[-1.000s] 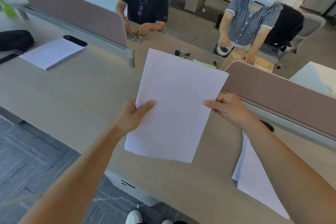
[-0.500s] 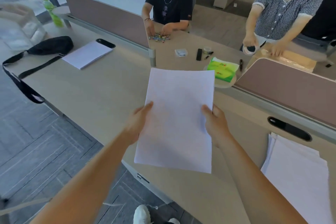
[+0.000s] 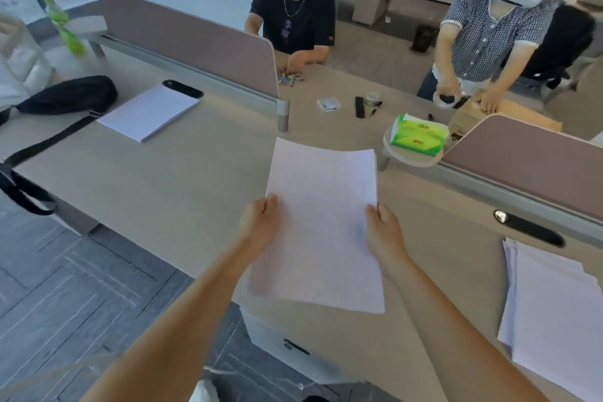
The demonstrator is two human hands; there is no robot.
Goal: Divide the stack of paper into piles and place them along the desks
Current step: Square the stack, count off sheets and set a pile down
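The person holds a sheaf of paper by its 2 long edges, and both grips are closed on it: the left hand pinches the left edge and the right hand pinches the right edge, each about halfway along. The sheaf hangs over the surface, nearer the person than the green tissue pack and just left of it. Its long axis runs from the person toward the far side. Whether its underside touches the surface cannot be told. 1 finished pile lies well to the left of the tissue pack, and a looser second pile lies to its right and nearer the person. The sheaf sits between these 2, so the coming move looks like a straight lowering, with neither hand nearer than the other.
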